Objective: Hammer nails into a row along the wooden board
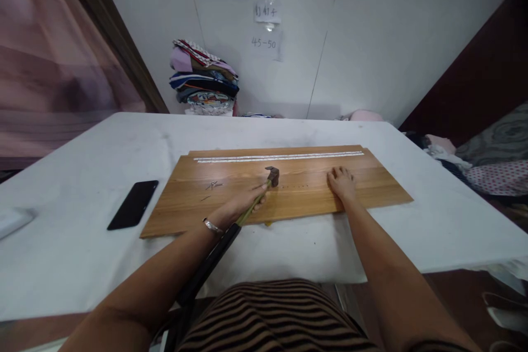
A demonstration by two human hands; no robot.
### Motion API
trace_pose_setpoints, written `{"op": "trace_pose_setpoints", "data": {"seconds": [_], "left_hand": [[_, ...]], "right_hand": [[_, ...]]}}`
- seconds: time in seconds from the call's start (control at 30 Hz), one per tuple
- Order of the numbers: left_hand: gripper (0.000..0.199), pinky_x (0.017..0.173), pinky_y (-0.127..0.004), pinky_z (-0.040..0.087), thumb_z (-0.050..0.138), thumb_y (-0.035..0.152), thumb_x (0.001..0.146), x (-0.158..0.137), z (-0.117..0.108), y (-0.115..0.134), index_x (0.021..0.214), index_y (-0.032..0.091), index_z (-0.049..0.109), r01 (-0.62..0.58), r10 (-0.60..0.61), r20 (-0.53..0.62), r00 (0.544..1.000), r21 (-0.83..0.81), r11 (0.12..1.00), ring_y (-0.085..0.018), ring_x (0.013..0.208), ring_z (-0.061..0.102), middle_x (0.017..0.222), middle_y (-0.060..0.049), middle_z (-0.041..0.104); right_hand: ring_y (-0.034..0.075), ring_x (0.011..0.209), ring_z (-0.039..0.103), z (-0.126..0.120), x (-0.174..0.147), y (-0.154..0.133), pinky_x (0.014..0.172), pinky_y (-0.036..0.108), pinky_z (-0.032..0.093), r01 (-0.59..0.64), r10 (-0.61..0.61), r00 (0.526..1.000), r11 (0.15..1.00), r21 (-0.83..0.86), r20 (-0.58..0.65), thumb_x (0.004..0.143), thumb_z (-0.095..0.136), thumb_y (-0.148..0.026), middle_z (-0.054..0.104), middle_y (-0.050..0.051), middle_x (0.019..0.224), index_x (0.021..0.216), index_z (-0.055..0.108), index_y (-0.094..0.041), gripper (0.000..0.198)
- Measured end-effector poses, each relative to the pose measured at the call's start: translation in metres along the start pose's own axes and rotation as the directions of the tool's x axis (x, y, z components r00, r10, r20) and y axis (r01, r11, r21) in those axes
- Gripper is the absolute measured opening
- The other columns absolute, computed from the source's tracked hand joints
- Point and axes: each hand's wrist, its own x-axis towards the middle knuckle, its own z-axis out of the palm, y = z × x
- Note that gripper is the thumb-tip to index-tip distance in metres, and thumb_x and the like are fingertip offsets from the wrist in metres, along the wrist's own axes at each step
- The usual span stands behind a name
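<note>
My left hand [251, 201] is closed around the handle of a claw hammer [225, 245], gripping it close to the head. The dark rusty head is over the middle of a brown wooden board [181, 206], and the black grip points back toward my body. On the board's right part lies my right hand [342, 181], palm down with fingers spread, holding nothing. Between the hammer head and that hand runs a row of small dark nails or nail marks [295, 186]; I cannot tell which. A few loose nails [213, 185] lie to the left of the hammer.
Two white strips [280, 157] with markings run along the board's far side. A black phone [133, 205] lies left of the board on the white-covered table [424, 220]. Folded clothes [204, 80] are stacked at the back, against the wall with paper notes [267, 44].
</note>
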Motion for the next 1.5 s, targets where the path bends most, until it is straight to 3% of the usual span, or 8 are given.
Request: {"op": "trace_pose_setpoints", "data": {"seconds": [0.3,0.57,0.67,0.8,0.97,1.1,1.3,1.5], "left_hand": [[0.051,0.049,-0.023,0.029,0.068,0.066,0.087,0.001,0.0,0.013,0.102,0.017,0.061,-0.028,0.028,0.009,1.0,-0.037,0.999,-0.008,0.052,0.041,0.071,0.003,0.054],[0.033,0.052,-0.023,0.044,0.068,0.048,0.095,0.039,-0.017,0.053,0.098,0.016,0.061,-0.179,0.132,-0.184,0.974,-0.272,0.945,-0.01,0.054,0.054,0.068,0.001,0.06],[0.022,0.066,-0.027,0.055,0.07,0.035,0.095,0.067,-0.006,0.067,0.092,0.016,0.058,-0.266,0.158,-0.273,0.949,-0.424,0.866,-0.013,0.062,0.064,0.071,-0.001,0.063],[0.021,0.077,-0.032,0.06,0.071,0.033,0.094,0.082,0.033,0.07,0.094,0.018,0.057,-0.339,0.2,-0.305,0.931,-0.52,0.784,-0.015,0.069,0.07,0.079,-0.003,0.07],[0.025,0.054,-0.026,0.051,0.071,0.04,0.091,0.052,0.07,0.065,0.094,0.02,0.057,-0.323,0.276,-0.247,0.929,-0.172,0.931,-0.012,0.053,0.061,0.078,-0.002,0.07],[0.032,0.068,-0.028,0.055,0.058,0.048,0.097,0.018,0.047,0.058,0.085,0.019,0.063,-0.317,0.323,-0.017,0.946,0.158,0.935,-0.017,0.068,0.067,0.074,-0.003,0.07],[0.023,0.092,-0.04,0.054,0.053,0.029,0.097,0.0,-0.019,0.002,0.089,0.018,0.071,-0.044,0.439,-0.262,0.859,0.817,0.574,-0.028,0.097,0.071,0.097,-0.012,0.077],[0.023,0.111,-0.045,0.046,0.055,0.021,0.098,0.008,-0.028,-0.044,0.113,0.018,0.073,-0.052,0.554,-0.137,0.821,0.949,0.311,-0.028,0.126,0.062,0.131,-0.014,0.071]], "right_hand": [[0.03,0.144,0.046,0.003,0.001,0.002,0.12,0.048,0.031,-0.007,0.008,1.0,0.998,0.059,-0.02,0.105,0.04,-0.037,0.057,0.017,0.152,0.138,0.066,-0.018,0.047],[0.03,0.124,0.066,-0.029,-0.013,-0.017,0.106,0.046,0.051,-0.01,0.007,1.0,0.861,0.508,0.009,0.099,0.052,-0.039,0.078,0.013,0.121,0.137,0.069,-0.023,0.045],[0.03,0.109,0.072,-0.043,-0.041,-0.06,0.095,0.045,0.058,0.017,-0.188,0.977,0.528,0.849,0.097,0.093,0.064,-0.049,0.08,0.013,0.106,0.126,0.073,-0.023,0.043],[0.022,0.083,0.074,-0.053,-0.079,-0.119,0.073,0.035,0.062,-0.151,-0.509,0.839,0.121,0.981,0.192,0.08,0.078,-0.058,0.078,0.007,0.091,0.104,0.072,-0.023,0.043],[0.008,0.042,0.049,-0.058,-0.092,-0.128,0.036,0.02,0.042,-0.244,-0.568,0.792,0.041,0.969,0.224,0.075,0.081,-0.062,0.065,-0.004,0.069,0.086,0.059,-0.022,0.047],[0.007,0.037,0.044,-0.06,-0.098,-0.104,0.033,0.019,0.037,-0.239,-0.575,0.761,0.182,0.954,0.3,0.075,0.081,-0.053,0.057,-0.009,0.062,0.095,0.057,-0.024,0.043],[0.006,0.032,0.039,-0.054,-0.13,-0.087,0.032,0.019,0.027,-0.307,-0.464,0.789,0.27,0.913,0.402,0.071,0.076,-0.052,0.05,-0.012,0.054,0.094,0.054,-0.024,0.043],[0.006,0.03,0.035,-0.047,-0.145,-0.104,0.029,0.02,0.024,-0.389,-0.415,0.775,0.281,0.877,0.476,0.063,0.077,-0.059,0.046,-0.014,0.051,0.087,0.047,-0.025,0.051]]}}
